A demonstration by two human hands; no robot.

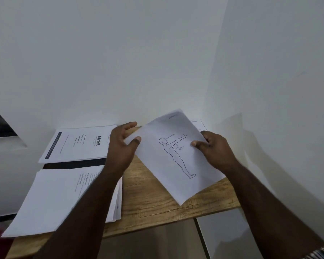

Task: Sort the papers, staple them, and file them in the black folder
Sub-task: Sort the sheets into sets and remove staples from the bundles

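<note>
Holding: one figure sheet [176, 157], lifted clear of the wooden counter [151, 200] and tilted, its printed side toward me (a line drawing of a standing body with an arm out and a "90" mark).
Sheet, handling: I judge it very light and limp; it will sag or curl if held by one corner, and it creases easily. Best taken at two opposite edges, as now, thumb on top and fingers beneath.
Left hand [122, 144]: pinching the sheet's left corner, thumb pressed on the face; the other fingers reach behind and are only partly seen.
Right hand [211, 146]: gripping the sheet's right edge, fingers curled over it, thumb on the printed side.
Hands, relation: apart, one at each side of the same sheet, neither touching the other.
Far pile [79, 144]: printed pages lying flat at the back left of the counter, top page headed "blinkit".
Near pile [64, 199]: a thicker stack at the front left, edges fanned and overhanging the counter's edge (liable to slide, I judge, if nudged).
Black folder [75, 164]: I take the dark band showing between the two piles for it, mostly covered.
Back-right page [197, 124]: just a corner showing behind the held sheet.
Stapler: not seen.
Step, my judgement: sorting; this sheet is not yet on any pile.
</note>
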